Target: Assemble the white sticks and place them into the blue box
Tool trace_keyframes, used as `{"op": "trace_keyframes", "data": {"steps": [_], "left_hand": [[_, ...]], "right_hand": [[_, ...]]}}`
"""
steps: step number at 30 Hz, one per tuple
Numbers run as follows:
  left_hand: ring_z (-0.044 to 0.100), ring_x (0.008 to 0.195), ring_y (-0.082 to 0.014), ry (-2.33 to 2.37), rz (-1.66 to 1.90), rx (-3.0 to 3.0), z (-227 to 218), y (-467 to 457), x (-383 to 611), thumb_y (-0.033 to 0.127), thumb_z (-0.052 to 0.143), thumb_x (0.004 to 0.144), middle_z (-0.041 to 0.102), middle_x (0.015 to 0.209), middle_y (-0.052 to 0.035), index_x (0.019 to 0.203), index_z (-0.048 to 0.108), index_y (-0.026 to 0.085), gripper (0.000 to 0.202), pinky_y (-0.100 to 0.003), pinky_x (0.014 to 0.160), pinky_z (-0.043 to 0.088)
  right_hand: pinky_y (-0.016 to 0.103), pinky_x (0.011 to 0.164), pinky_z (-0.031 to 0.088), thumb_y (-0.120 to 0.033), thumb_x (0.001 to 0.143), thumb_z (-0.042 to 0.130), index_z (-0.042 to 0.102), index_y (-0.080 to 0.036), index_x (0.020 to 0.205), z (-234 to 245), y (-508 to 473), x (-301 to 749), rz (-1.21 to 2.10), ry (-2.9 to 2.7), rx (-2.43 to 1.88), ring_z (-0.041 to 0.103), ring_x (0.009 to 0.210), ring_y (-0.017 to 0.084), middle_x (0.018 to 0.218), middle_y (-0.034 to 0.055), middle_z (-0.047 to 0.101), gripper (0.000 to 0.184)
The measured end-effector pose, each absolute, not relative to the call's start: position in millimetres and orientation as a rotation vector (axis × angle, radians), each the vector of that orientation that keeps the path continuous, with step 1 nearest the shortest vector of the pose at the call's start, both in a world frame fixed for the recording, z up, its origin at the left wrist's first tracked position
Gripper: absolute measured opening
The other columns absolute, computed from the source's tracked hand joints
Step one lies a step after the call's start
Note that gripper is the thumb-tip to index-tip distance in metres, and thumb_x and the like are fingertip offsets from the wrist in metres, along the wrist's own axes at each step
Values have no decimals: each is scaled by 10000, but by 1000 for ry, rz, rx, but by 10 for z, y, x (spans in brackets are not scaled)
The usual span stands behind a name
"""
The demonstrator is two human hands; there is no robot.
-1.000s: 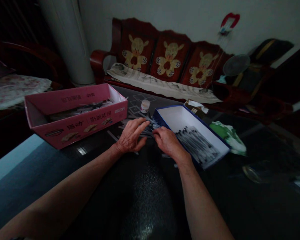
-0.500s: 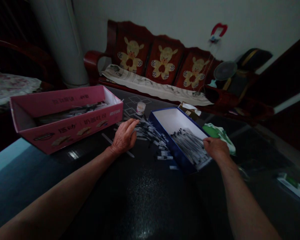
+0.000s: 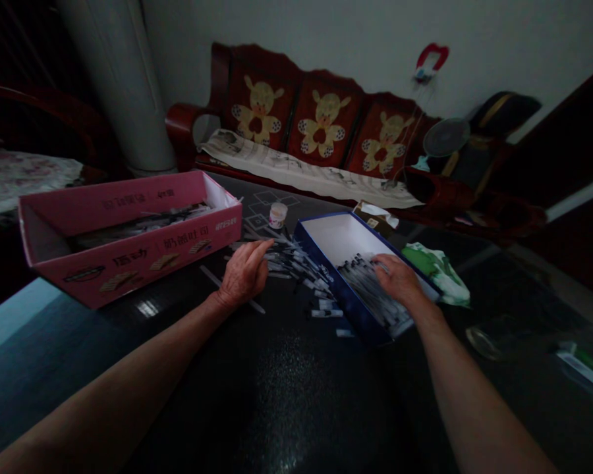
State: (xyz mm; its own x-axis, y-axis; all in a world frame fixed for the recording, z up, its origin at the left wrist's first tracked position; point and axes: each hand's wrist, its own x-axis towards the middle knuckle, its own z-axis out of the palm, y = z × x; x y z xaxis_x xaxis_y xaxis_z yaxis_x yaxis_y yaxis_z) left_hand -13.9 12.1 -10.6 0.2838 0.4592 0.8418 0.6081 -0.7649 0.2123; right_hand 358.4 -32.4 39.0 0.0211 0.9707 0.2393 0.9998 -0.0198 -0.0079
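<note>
My left hand (image 3: 246, 273) rests low over the dark tabletop, fingers stretched to the right at the edge of a loose pile of clear pen parts with dark ends (image 3: 296, 264); nothing shows in it. Inside the blue box (image 3: 348, 299) with a white interior lies a row of slim pens (image 3: 368, 286), side by side. Over that row, my right hand (image 3: 399, 280) has its fingers closed at the pens' upper ends, around what looks like a pen. The dim light blurs its fingertips.
A long pink carton (image 3: 178, 240) at the left holds more slender pieces. A small round tub (image 3: 277, 214) stands behind the pile. Right of the blue box are a tissue box (image 3: 375, 217), a green-and-white plastic bag (image 3: 437, 273) and a clear round item (image 3: 483, 342).
My right hand has moved left from the blue box's right edge to over the pens inside. My left hand has stayed in place.
</note>
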Motion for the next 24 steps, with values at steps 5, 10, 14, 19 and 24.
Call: {"op": "trace_keyframes", "data": {"steps": [5, 10, 14, 19, 24], "left_hand": [[582, 1020, -226, -977, -1497, -2406, -129, 136, -153, 86, 451, 857, 617, 1109, -132, 1308, 486, 138, 456, -377, 877, 507], [580, 1013, -223, -972, -1501, -2426, -135, 140, -156, 77, 450, 850, 616, 1107, -127, 1321, 475, 149, 477, -374, 878, 506], [581, 1005, -223, -960, -1515, -2431, -139, 140, -153, 66, 449, 843, 616, 1109, -130, 1311, 481, 144, 476, -376, 876, 507], [585, 996, -219, -973, -1505, -2440, -142, 140, -154, 74, 448, 851, 620, 1105, -127, 1296, 489, 143, 452, -374, 870, 508], [587, 1005, -212, -998, -1518, -2443, -132, 134, -153, 87, 435, 860, 628, 1090, -120, 1280, 501, 145, 429, -364, 873, 507]], "right_hand": [[373, 1045, 374, -309, 952, 284, 589, -206, 1245, 346, 197, 3406, -21, -2279, -2248, 465, 1294, 207, 1412, 78, 520, 435], [403, 986, 402, -422, 925, 382, 669, -243, 1129, 335, 480, 3415, 87, -2325, -2354, 522, 1223, 252, 1327, 77, 596, 395], [389, 912, 438, -440, 932, 337, 718, -182, 1048, 325, 481, 3492, 77, -2292, -2434, 581, 1127, 280, 1205, 148, 656, 474], [317, 926, 422, -364, 907, 411, 696, -213, 1121, 375, 378, 3521, -2, -2239, -2449, 579, 1122, 232, 1183, 105, 672, 387], [368, 960, 411, -374, 935, 359, 587, -222, 1275, 393, 327, 3415, -46, -2212, -2403, 531, 1200, 231, 1338, 108, 576, 437]]}}
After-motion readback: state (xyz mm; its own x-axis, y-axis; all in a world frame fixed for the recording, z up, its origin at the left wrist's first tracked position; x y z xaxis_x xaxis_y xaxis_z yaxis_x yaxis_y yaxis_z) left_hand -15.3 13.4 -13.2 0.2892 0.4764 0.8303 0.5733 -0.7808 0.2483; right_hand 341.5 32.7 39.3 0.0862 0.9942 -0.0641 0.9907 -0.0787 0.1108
